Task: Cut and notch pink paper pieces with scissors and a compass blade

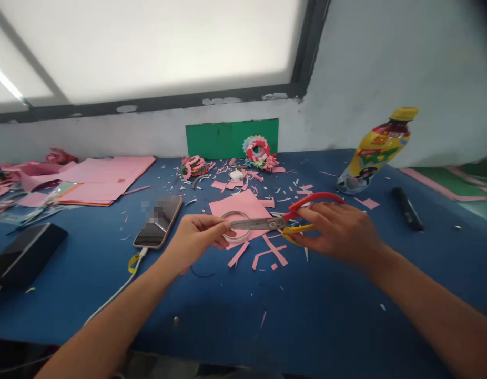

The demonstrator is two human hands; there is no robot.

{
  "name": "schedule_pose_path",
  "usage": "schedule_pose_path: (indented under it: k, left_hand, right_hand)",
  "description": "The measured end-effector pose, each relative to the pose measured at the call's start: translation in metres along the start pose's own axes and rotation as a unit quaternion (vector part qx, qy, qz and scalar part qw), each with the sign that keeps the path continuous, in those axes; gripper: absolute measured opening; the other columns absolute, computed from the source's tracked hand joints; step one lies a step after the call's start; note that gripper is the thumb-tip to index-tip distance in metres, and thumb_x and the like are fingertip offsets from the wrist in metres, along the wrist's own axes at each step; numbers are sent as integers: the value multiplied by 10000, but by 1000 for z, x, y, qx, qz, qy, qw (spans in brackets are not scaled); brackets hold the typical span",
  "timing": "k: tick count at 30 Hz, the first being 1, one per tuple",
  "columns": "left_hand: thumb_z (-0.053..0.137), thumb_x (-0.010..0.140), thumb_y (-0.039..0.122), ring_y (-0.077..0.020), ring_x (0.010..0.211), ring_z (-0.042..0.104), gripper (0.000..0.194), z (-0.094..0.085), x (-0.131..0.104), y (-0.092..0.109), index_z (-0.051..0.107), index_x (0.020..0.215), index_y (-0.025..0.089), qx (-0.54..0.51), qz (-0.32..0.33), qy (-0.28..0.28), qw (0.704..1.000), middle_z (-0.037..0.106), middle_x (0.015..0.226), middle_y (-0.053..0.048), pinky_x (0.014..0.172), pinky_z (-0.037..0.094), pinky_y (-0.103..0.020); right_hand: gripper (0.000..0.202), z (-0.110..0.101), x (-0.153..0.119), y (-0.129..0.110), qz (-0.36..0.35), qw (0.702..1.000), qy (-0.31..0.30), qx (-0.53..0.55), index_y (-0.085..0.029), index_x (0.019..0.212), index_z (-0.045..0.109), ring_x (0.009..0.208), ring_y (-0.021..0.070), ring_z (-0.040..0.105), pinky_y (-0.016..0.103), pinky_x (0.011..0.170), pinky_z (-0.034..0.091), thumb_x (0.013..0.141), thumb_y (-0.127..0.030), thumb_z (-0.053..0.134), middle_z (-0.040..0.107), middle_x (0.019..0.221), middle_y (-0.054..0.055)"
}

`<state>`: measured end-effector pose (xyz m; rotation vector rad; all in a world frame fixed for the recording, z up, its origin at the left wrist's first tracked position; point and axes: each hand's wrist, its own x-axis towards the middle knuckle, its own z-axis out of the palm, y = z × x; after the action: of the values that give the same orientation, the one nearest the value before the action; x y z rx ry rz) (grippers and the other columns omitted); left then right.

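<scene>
My left hand pinches a thin, whitish ring at its left edge; whether it is a roll of tape or a paper ring I cannot tell. In my right hand is a pair of scissors with red and yellow handles. The blades look close together and point left across the ring, their tips near my left fingertips. Under the ring lies a square sheet of pink paper on the blue table. Pink paper strips are scattered just in front of it.
A phone with a white cable lies left of my hands, a dark box farther left. Pink sheets are stacked behind them. Paper wreaths stand by a green board. A yellow-labelled bottle and black object are right.
</scene>
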<state>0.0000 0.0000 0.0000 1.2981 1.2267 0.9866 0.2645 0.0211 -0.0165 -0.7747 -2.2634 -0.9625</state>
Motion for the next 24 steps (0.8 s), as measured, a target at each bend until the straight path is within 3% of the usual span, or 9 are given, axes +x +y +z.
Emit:
schedule_pose_path:
  k: [10, 24]
  left_hand:
    - [623, 675, 219, -90, 509, 626, 115, 1, -4, 0, 702, 694, 137, 67, 19, 18, 997, 704, 633, -14, 500, 519, -145]
    - [610, 675, 214, -110, 534, 646, 114, 0, -4, 2, 687, 692, 130, 38, 1, 16, 999, 700, 622, -15, 502, 531, -163]
  right_hand:
    - [309, 1, 1, 1, -18, 1000, -2, 1, -152, 920, 501, 582, 127, 583, 254, 533, 370, 779, -412, 591, 628, 677, 8]
    - [315, 0, -2, 5, -18, 1000, 3, -13, -152, 937, 510, 599, 131, 586, 247, 565, 400, 784, -416, 586, 637, 693, 9]
